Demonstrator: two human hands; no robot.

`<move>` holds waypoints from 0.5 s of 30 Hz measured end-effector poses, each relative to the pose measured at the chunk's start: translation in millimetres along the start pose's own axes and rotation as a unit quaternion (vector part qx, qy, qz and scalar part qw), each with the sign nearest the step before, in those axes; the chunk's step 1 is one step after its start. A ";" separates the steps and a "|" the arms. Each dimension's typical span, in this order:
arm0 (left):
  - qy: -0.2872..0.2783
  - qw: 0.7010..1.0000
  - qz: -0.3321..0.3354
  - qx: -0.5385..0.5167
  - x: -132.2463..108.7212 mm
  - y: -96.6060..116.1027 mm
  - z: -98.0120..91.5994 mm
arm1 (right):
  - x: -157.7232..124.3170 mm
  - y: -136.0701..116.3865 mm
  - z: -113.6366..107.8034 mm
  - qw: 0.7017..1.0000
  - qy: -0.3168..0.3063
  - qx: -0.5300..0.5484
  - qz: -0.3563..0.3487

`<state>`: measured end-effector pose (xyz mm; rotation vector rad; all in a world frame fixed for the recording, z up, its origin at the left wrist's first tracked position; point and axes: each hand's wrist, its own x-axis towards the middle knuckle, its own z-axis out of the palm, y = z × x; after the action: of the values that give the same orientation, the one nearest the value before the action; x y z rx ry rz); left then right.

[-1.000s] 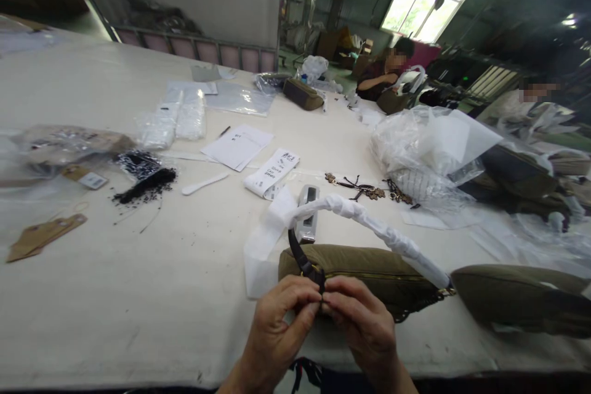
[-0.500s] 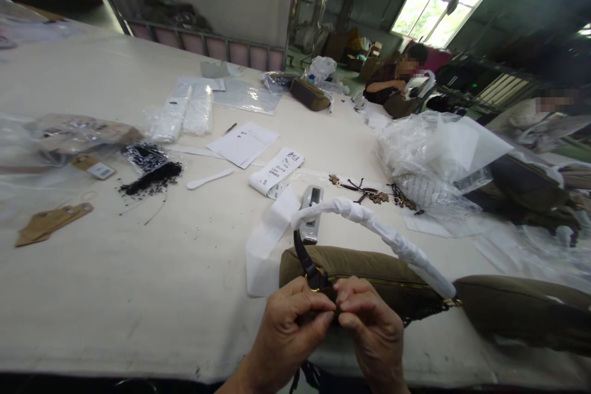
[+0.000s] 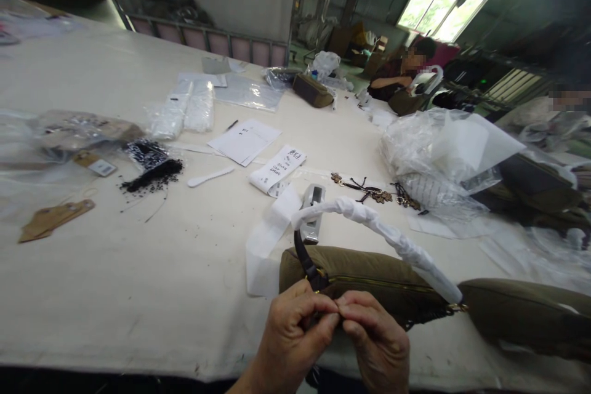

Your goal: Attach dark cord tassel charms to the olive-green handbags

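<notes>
Writing: white paper slip [image 3: 277, 170] on the pale counter [image 3: 138, 295] carried dark handwritten marks, too small to read; printed white sheets [image 3: 244, 138] beside it were equally illegible.
Left hand: left hand [image 3: 290, 335] was closed, thumb and forefinger pinched on the dark strap end [image 3: 303, 254] by the zip of the olive-green fabric handbag [image 3: 369, 271].
Right hand: right hand [image 3: 376, 338] was closed likewise, fingertips meeting the left's at the same spot.
Bag: it lay near the counter's front edge, its handle wrapped in white paper [image 3: 392, 237] arching above.

Printed sheets [image 3: 244, 140] and a white stick [image 3: 210, 176] are laid on the table [image 3: 115, 295]. Brown tags [image 3: 55, 218] are placed at the left. Metal charms [image 3: 364, 188] are set beside a clear plastic heap [image 3: 438, 154].
</notes>
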<state>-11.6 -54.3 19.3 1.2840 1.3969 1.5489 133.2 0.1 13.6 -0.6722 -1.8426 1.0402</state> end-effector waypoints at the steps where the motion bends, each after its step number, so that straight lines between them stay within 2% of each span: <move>1: 0.004 1.000 -0.005 0.008 0.2 0.4 1.3 | 0.3 -0.7 -1.6 1.000 -0.003 -0.012 -0.010; 4: 0.010 1.000 -0.017 0.022 0.6 1.6 4.3 | 0.6 -0.9 -5.9 0.999 -0.022 -0.034 -0.025; 6: 0.008 1.000 -0.018 0.022 0.3 2.0 5.3 | -0.5 1.2 -6.6 0.999 -0.023 -0.023 -0.010; 11: 0.008 1.000 -0.004 0.018 -0.6 1.5 5.2 | -9.4 12.3 0.2 0.991 0.045 0.108 0.066; 15: 0.005 0.999 0.004 0.033 0.0 1.9 4.3 | -15.7 18.9 2.9 0.979 0.037 0.168 0.105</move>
<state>-7.2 -53.4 20.9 1.3232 1.4620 1.5275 138.3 -3.7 -10.3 -0.6989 -1.5052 1.4077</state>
